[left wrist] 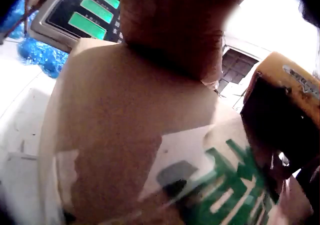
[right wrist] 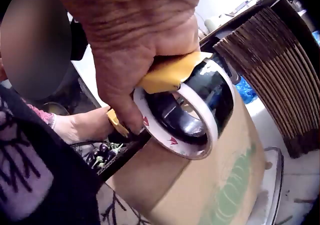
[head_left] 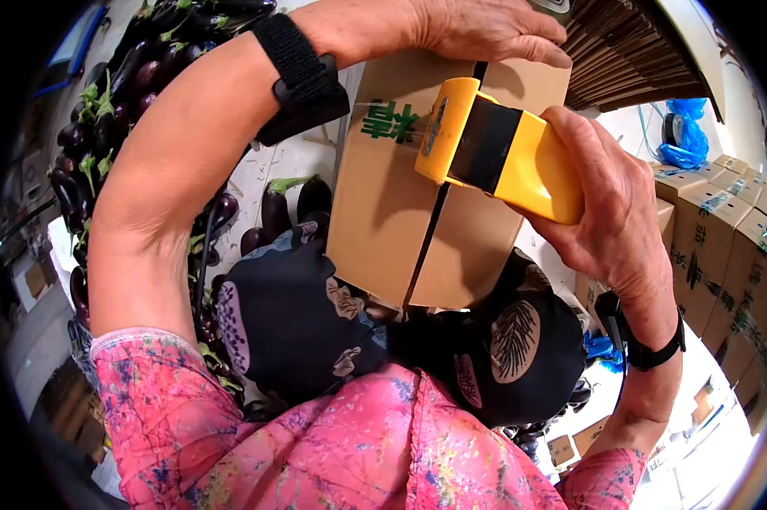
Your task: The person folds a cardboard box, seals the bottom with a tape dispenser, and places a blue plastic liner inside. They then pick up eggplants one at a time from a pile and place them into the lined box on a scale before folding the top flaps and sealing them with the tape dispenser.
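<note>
A brown cardboard box (head_left: 379,217) with green print stands between the person's knees, a dark gap running down between its top flaps. My left hand (head_left: 490,30) rests on the far end of the box, fingers extended; it also shows in the left wrist view (left wrist: 175,30) against the cardboard (left wrist: 110,120). My right hand (head_left: 617,204) grips a yellow tape dispenser (head_left: 545,170) over the box top, near the gap. In the right wrist view, a large tape roll (right wrist: 212,120) sits in the dispenser. The left fingertips are hidden in the left wrist view.
Many eggplants (head_left: 128,76) lie at the left, with a few (head_left: 277,208) beside the box. Flattened cardboard (head_left: 630,51) stands at the far right, and printed boxes (head_left: 715,221) are stacked at the right. A scale display (left wrist: 90,15) and blue plastic (head_left: 685,136) lie beyond the box.
</note>
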The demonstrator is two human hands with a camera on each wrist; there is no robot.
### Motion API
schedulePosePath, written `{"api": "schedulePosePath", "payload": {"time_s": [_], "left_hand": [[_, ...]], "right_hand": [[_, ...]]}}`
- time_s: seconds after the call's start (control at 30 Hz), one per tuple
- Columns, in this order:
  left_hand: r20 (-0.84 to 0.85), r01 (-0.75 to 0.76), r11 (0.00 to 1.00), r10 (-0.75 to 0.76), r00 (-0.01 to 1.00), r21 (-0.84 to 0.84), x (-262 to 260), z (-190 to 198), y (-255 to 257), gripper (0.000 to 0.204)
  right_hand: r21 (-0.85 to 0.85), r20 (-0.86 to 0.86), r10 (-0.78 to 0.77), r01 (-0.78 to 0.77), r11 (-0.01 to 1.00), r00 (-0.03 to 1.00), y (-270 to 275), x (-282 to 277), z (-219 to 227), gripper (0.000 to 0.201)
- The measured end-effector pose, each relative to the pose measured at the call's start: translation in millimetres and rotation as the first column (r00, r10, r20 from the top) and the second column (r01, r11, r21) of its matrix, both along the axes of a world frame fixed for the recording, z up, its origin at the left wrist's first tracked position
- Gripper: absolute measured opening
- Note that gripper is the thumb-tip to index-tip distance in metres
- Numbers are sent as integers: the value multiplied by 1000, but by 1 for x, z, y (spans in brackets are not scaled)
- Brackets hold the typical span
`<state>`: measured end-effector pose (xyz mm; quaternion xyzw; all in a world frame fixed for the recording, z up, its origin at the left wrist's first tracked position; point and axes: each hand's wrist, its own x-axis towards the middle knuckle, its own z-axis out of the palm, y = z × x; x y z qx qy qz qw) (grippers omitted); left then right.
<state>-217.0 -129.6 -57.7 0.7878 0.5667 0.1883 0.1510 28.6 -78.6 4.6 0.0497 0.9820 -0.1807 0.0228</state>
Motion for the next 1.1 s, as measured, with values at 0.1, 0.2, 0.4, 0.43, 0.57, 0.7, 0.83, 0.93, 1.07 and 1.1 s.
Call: {"api": "schedulePosePath", "payload": {"time_s": [0.1,0.2,0.4,0.43,0.57,0.7,0.83,0.93,1.07,1.1], "left_hand": [[130,-169,959,143,981,226,1,-8,-5,50],[-83,-93,923,133,988,374,0,-17,-18,47],[-111,-192,976,202,973,99,-1,-5,-35,53],[-62,-212,972,218,974,101,0,-10,-34,57],[-62,-303,953,304,951,23,0,-17,-28,85],[-79,-294,955,297,952,47,2,-11,-33,95],[-75,-286,949,297,952,132,1,-22,-37,87],[-32,-274,927,292,956,257,2,-27,-40,72],[-30,-292,943,300,953,161,2,-17,-42,54],[-37,-297,939,307,951,173,2,-19,-41,51]], "right_hand": [[22,-11,2,-2,1000,1000,-2,-2,0,70],[11,-33,-13,14,1000,999,-1,1,-2,70],[8,4,-16,16,1000,1000,-5,-3,-1,77],[4,-2,-13,13,1000,1000,-4,-4,0,78],[-26,2,-9,9,1000,1000,-4,-4,2,81],[-44,4,17,-17,999,1000,-1,-5,3,82],[-56,22,20,-19,998,1000,-1,-13,3,80],[-25,23,7,-6,1000,1000,-6,-11,3,79],[-11,36,-17,17,1000,999,-10,-9,5,76],[-18,43,-21,22,1000,999,-10,-10,6,76]]}}
